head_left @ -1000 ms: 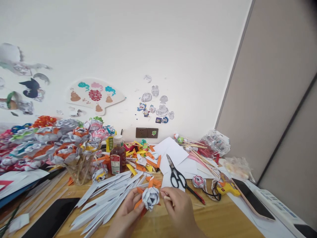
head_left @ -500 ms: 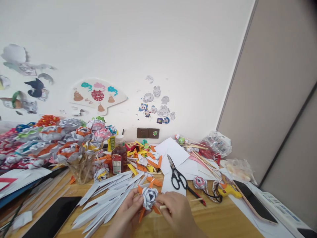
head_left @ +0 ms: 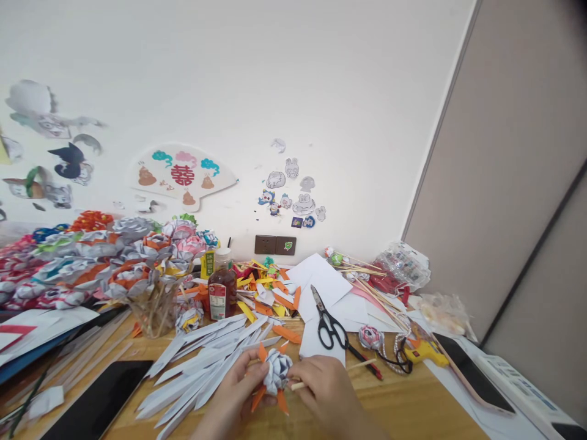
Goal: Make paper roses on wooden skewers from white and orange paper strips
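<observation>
The paper flower [head_left: 277, 370], at the bottom centre of the frame, has been tilted further toward the right since the earlier views, and its orange strips [head_left: 282, 403] are now splayed out more clearly below it. The side under the bloom is thus better exposed for work. The flower is grasped in the fingers of the left hand [head_left: 238, 388]; a pale stick [head_left: 298, 385] is pinched in those of the right hand [head_left: 328, 385], its tip held just beside the bloom. Whether they touch cannot be told. The surface [head_left: 403, 403] is crowded: the left hand is hemmed in by folded white strips [head_left: 188, 379], while scissors [head_left: 331, 330] and a yellow glue gun [head_left: 426, 352] are left beyond the right.
</observation>
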`<state>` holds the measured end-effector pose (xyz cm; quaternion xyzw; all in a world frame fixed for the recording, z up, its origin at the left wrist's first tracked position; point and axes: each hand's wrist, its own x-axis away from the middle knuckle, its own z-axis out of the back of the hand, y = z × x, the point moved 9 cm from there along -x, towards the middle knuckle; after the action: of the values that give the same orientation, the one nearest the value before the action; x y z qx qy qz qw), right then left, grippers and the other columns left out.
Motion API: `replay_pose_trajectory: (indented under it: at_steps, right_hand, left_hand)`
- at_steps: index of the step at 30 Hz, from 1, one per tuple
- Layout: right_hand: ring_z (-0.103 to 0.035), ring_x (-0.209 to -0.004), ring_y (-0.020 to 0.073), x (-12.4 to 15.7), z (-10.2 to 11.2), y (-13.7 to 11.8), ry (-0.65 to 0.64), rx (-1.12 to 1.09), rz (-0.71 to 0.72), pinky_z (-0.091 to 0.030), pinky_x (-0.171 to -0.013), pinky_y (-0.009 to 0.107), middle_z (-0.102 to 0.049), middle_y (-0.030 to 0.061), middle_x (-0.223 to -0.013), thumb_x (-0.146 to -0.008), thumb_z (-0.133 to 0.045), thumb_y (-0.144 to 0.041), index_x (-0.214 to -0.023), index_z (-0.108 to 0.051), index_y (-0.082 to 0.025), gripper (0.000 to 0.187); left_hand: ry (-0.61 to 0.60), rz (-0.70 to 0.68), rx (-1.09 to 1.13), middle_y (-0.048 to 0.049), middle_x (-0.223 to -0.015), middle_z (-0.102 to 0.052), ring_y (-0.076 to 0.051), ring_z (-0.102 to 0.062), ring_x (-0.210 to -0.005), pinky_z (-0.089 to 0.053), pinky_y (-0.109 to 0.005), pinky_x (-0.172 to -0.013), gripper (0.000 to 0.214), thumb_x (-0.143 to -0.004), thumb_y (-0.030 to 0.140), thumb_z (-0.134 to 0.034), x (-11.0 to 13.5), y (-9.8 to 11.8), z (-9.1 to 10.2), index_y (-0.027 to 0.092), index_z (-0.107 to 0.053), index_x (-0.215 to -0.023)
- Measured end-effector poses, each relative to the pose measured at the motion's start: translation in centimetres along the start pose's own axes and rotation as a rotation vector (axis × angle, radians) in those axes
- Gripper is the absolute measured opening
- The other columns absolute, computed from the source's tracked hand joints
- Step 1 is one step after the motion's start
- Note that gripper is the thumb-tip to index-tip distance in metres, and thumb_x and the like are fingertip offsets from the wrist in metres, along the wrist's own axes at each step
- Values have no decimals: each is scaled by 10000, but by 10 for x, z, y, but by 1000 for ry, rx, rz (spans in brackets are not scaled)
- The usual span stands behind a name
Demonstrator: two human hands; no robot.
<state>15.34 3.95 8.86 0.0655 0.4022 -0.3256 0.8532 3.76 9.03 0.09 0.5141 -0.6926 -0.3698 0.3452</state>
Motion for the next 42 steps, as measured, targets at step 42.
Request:
replay_pose_trajectory:
  at_steps: [42]
  right_hand:
    - [-599, -549, 143, 5, -6, 2, 0, -39, 31, -363, -520, 240, -671, -2, -645, -858, -420, -160, -781, -615, -213, 217]
  left_hand:
    - [69, 54, -93, 7, -546, -696, -154, -615, -472, -471, -234, -454, 426, -513, 455, -827, -3, -5, 9, 195, -610, -771]
